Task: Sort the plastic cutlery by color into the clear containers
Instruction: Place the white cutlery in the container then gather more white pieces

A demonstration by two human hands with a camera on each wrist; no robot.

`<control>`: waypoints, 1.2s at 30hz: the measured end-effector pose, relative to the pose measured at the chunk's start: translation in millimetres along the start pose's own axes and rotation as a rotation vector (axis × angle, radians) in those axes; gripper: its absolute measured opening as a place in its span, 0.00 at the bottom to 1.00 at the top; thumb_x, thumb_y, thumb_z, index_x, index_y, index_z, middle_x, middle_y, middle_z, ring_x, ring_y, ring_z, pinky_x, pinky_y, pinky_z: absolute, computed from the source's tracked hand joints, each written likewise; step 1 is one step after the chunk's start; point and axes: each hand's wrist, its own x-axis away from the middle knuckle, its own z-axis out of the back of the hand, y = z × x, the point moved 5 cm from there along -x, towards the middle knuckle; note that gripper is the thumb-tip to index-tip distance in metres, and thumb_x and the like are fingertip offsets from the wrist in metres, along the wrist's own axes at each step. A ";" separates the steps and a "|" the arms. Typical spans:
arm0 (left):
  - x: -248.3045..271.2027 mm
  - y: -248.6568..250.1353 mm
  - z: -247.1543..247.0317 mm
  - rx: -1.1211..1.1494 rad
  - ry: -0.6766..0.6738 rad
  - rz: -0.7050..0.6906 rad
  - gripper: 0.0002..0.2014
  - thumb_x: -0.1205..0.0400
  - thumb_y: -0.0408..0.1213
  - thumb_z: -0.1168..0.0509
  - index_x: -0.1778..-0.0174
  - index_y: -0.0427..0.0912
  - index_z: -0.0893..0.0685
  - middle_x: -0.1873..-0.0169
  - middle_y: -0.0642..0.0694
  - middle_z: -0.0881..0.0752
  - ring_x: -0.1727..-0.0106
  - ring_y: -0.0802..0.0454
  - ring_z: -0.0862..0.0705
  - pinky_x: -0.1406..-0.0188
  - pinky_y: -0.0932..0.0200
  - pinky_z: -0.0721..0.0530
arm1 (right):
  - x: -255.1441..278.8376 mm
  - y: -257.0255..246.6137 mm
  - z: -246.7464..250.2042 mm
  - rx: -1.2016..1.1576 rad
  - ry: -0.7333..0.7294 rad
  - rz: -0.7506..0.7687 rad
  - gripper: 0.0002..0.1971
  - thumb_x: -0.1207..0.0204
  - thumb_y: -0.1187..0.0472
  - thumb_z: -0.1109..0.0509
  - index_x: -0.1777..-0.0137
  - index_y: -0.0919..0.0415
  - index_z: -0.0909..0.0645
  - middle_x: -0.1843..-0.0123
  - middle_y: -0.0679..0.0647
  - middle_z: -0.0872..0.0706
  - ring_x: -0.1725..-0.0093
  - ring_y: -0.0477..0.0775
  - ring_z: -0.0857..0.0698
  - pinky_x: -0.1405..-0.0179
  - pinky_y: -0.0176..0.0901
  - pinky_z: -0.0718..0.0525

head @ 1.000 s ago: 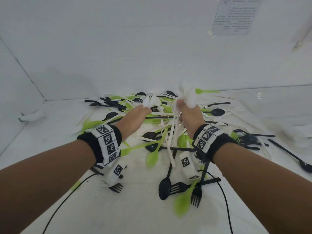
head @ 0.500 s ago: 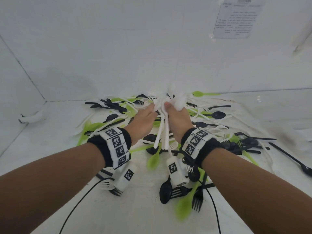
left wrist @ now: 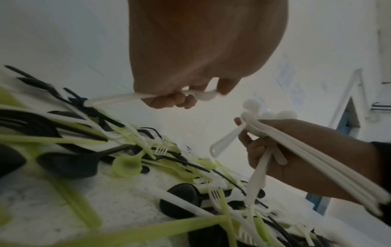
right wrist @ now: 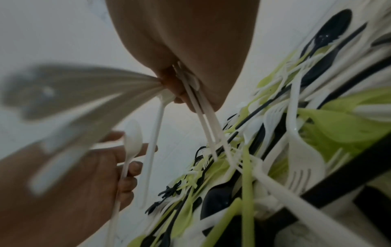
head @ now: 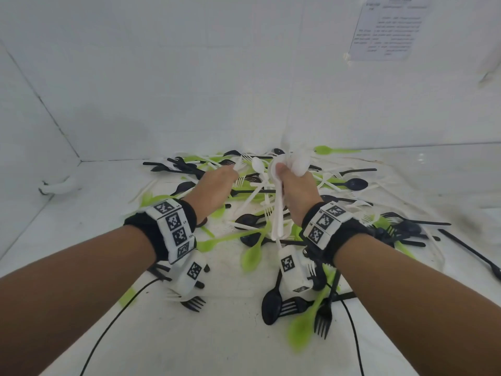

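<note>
Black, green and white plastic cutlery lies in a mixed pile (head: 356, 183) on the white table (head: 81, 213). My right hand (head: 294, 185) hovers over the pile and grips a bundle of white cutlery (head: 278, 213); the spoon heads stick out above the fist. The same bundle (left wrist: 306, 147) shows in the left wrist view and fans out of the right hand (right wrist: 180, 86) in the right wrist view. Just left of it, my left hand (head: 217, 183) pinches a single white spoon (head: 257, 166). That spoon (right wrist: 133, 140) stands upright in the left hand's curled fingers (right wrist: 127, 167). I cannot make out any clear container.
White walls close the back and left, with a paper sheet (head: 390, 28) on the back wall. Black forks and a green spoon (head: 322, 318) lie near the front edge under my right wrist. A lone black spoon (head: 471, 253) lies far right. Black cables (head: 113, 321) trail from both wrists.
The hands came together half a second ago and have drawn slightly apart. The left hand now lifts one white spoon beside the right hand's bundle.
</note>
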 end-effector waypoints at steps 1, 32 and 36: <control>0.6 -2.5 0.7 0.045 -0.011 0.083 0.09 0.09 0.49 0.47 0.49 0.51 0.25 0.53 0.49 0.24 0.56 0.52 0.26 0.58 0.52 0.30 | 0.9 0.7 -1.3 0.010 -0.023 0.009 0.14 0.12 0.52 0.35 0.35 0.59 0.16 0.52 0.52 0.13 0.52 0.54 0.15 0.51 0.53 0.15; 2.6 -6.6 -20.3 0.625 -0.203 0.105 0.15 0.14 0.26 0.46 0.32 0.39 0.31 0.52 0.36 0.18 0.68 0.47 0.22 0.60 0.48 0.17 | 29.4 4.3 -48.0 -0.098 -0.243 -0.065 0.14 0.16 0.47 0.29 0.40 0.57 0.16 0.58 0.56 0.17 0.72 0.48 0.28 0.73 0.40 0.30; -13.3 -22.7 -4.6 0.765 -0.063 0.157 0.11 0.18 0.32 0.42 0.40 0.43 0.30 0.65 0.45 0.26 0.74 0.53 0.33 0.69 0.56 0.29 | 22.5 1.8 -29.2 0.059 -0.101 0.077 0.12 0.14 0.57 0.33 0.36 0.48 0.30 0.53 0.49 0.26 0.62 0.49 0.28 0.62 0.45 0.26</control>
